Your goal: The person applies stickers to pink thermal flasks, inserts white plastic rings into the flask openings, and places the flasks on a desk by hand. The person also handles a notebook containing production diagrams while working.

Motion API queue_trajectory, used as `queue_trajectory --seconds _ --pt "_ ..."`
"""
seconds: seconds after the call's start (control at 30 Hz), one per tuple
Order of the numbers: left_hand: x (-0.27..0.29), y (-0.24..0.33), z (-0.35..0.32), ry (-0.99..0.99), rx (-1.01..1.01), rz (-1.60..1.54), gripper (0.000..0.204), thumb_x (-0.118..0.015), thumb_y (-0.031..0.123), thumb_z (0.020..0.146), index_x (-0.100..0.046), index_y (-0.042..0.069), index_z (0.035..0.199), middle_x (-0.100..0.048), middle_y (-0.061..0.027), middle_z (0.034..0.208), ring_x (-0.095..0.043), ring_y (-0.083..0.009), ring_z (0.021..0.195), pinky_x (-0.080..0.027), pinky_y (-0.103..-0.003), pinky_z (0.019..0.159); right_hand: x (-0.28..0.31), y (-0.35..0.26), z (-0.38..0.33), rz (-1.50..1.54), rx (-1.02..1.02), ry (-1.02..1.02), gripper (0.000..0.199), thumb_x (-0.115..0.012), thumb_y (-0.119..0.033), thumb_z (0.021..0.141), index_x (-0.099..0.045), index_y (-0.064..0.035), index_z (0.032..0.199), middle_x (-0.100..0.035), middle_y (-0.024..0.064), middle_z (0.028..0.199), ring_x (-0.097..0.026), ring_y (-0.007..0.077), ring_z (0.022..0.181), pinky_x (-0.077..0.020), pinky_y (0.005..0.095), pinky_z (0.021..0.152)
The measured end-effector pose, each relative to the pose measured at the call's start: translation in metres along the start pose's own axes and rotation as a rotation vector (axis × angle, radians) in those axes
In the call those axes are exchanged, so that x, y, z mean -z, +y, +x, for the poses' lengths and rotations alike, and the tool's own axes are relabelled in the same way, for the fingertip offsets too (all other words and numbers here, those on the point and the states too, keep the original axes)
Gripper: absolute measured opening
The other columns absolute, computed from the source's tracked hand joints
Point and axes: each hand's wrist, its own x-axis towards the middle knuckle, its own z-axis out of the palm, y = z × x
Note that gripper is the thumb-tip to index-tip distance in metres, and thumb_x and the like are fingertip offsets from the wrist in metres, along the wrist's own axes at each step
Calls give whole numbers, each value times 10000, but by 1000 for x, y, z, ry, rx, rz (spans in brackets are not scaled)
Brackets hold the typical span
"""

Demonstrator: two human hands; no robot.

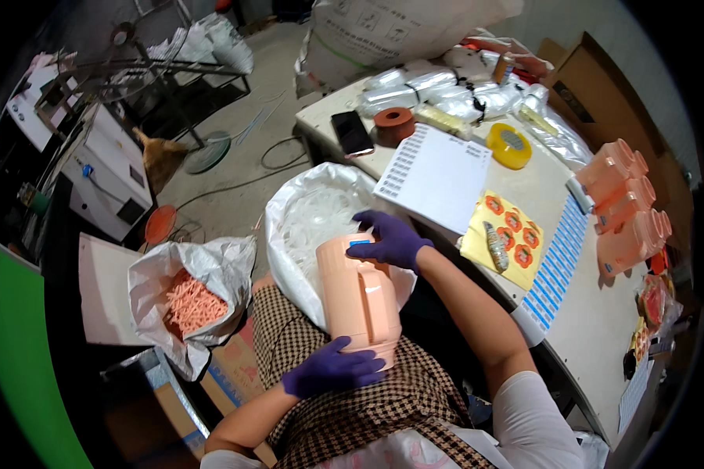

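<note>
A peach plastic jug (339, 289) with a long side handle (377, 306) lies tilted over my lap, its handle facing up. My left hand (332, 369), in a purple glove, is closed on the lower end of the jug, fingers across it. Near the jug's upper end is a small blue label (359, 243). My right hand (395, 241), also gloved, rests its thumb on that label, while its other fingers are spread past the jug's top edge. Behind the jug stands a white sack (283, 227) holding clear plastic pieces (313, 215).
Another sack (152, 270) of peach parts stands left. On the table (579, 344) to my right are white label sheets (438, 172), blue label strips (551, 273), a yellow sticker sheet (477, 242), tape rolls (510, 146), a phone (353, 134) and several peach jugs (632, 244).
</note>
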Motion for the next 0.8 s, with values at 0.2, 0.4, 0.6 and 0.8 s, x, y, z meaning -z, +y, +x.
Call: queue_trajectory --seconds 0.2,0.4,0.6,0.8 --pt "105 -16 -39 467 381 -70 405 -768 350 814 -691 213 1187 -615 -76 1164 -609 -231 1084 -453 -519 1049 25 -33 -46 540 -133 209 310 -706 -278 929 -735 13 1034 -693 44 821 -600 95 728 -518 272 679" --pt "127 -73 -20 1070 735 -921 473 -523 260 986 -534 -48 1344 -606 -175 1334 -609 -291 1195 -488 -443 1034 2 -3 -164 319 -180 -38 315 -687 -273 959 -726 -16 1137 -729 52 905 -616 87 726 -527 273 656" --pt "-5 -148 8 512 853 -1215 288 -517 127 947 -679 -41 1115 -710 -131 1123 -658 -188 1018 -511 -325 925 91 30 -161 -494 60 844 369 -688 -291 905 -685 -25 1161 -709 173 1015 -675 341 942 -524 435 833" --pt "-43 -161 29 474 973 -1219 343 -515 27 843 -657 6 1154 -602 -10 866 -523 -118 736 -474 -282 677 137 104 -143 -743 -249 648 519 -716 -366 863 -608 -80 1283 -675 172 1031 -659 347 953 -520 436 862"
